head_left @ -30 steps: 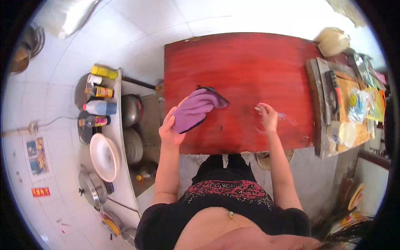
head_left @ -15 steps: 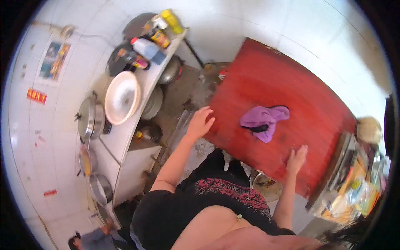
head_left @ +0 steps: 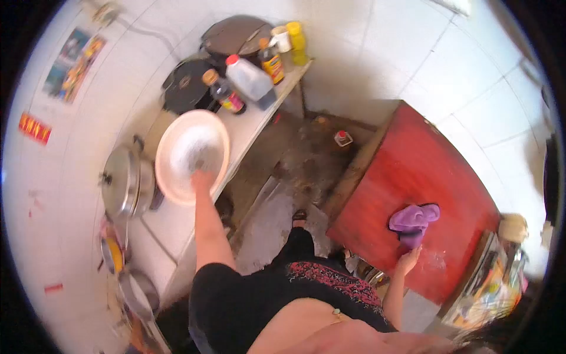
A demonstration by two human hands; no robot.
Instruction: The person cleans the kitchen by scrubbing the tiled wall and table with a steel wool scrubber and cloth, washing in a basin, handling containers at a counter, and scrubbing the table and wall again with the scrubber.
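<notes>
My left hand (head_left: 203, 179) reaches over the near side of the pale pink basin (head_left: 166, 187) on the white counter. Its fingers are blurred against the basin's whitish inside, and their grip cannot be made out. On the red table (head_left: 436, 171) lies a crumpled purple cloth (head_left: 408, 218) with dark edges. My right hand (head_left: 410, 258) is at the cloth's near end, fingers stretched out; whether they touch it is unclear.
The counter (head_left: 168, 230) bears a lidded steel pot (head_left: 121, 183), a red-capped jug (head_left: 250, 79), a dark bottle (head_left: 225, 94) and a yellow bottle (head_left: 296, 44). A box of packets (head_left: 483, 289) stands right of the table. A small red-topped container (head_left: 342, 138) sits on the floor.
My left hand has gone from beside the red table to the basin on the counter. My right hand is now close to the cloth. The view has shifted left.
</notes>
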